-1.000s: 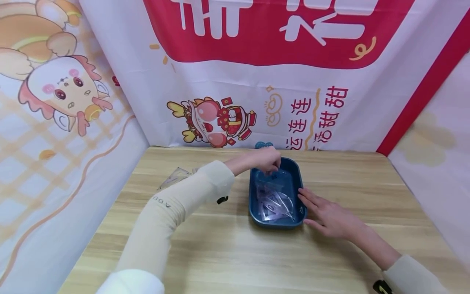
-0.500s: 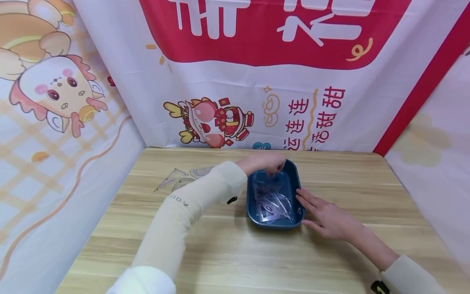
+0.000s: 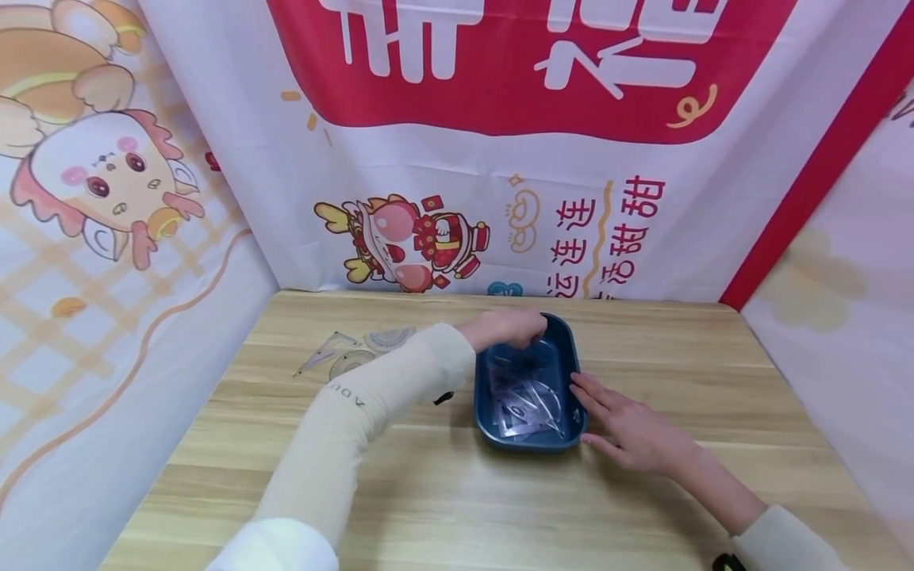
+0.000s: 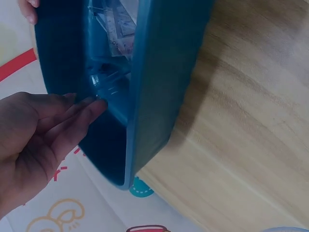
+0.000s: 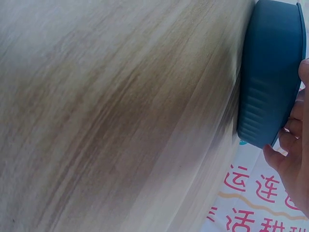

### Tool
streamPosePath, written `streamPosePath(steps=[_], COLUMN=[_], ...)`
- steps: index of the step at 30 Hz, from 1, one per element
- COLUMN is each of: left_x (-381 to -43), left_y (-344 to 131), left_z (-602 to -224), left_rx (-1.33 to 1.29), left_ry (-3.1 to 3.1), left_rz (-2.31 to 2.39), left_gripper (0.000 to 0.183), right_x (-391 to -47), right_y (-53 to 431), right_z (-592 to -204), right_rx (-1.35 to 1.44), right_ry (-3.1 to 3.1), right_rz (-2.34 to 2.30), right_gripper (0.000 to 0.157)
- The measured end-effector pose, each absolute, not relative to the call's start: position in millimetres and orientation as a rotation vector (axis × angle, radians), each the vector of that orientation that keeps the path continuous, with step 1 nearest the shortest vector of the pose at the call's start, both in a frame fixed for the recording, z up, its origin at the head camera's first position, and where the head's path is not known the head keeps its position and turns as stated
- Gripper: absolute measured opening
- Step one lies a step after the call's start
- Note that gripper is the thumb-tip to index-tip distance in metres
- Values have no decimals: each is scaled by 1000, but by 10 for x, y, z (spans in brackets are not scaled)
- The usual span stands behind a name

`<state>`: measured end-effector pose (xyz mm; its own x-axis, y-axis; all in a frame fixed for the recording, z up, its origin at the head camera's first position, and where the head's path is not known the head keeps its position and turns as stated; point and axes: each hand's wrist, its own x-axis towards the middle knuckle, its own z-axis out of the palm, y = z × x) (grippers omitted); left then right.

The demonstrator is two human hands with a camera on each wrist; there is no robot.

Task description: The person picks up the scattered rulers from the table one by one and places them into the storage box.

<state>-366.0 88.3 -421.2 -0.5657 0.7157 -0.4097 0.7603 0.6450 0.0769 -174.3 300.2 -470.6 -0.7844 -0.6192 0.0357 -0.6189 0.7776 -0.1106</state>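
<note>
A blue plastic box (image 3: pixel 530 446) stands on the table with clear plastic drawing tools (image 3: pixel 527 408) in its near half. My left hand (image 3: pixel 520 327) reaches over its far end; in the left wrist view its fingers (image 4: pixel 72 128) point down beside a clear plastic piece (image 4: pixel 112 87). Whether they pinch that piece cannot be told. My right hand (image 3: pixel 631 424) rests its fairly straight fingertips against the box's right side. The right wrist view shows those fingers (image 5: pixel 289 145) at the box's outer wall (image 5: pixel 270 72).
Left of the box, a clear set square (image 3: pixel 332 349) and two clear protractors (image 3: pixel 350 363) lie flat on the wooden table (image 3: pixel 428 500), partly behind my left sleeve (image 3: pixel 378 388). Printed cloth (image 3: pixel 428 159) hangs at the back and both sides.
My left hand has stayed over the box's far end, shifting slightly. Its forearm has moved rightward, so the protractors on the table show more. The right hand keeps touching the box.
</note>
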Motion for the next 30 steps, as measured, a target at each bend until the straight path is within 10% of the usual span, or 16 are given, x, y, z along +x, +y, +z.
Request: streamPosePath(steps=[30], left_x=[-3020], left_y=[-289], left_z=[-3479], left_rx=[1393], left_ry=[2499], left_rz=[191], left_gripper=[27], right_x=[-1723], right_y=[2952], right_z=[-4671], right_rx=[-1008], right_ry=[2967], right_rz=[-219], right_gripper=[74])
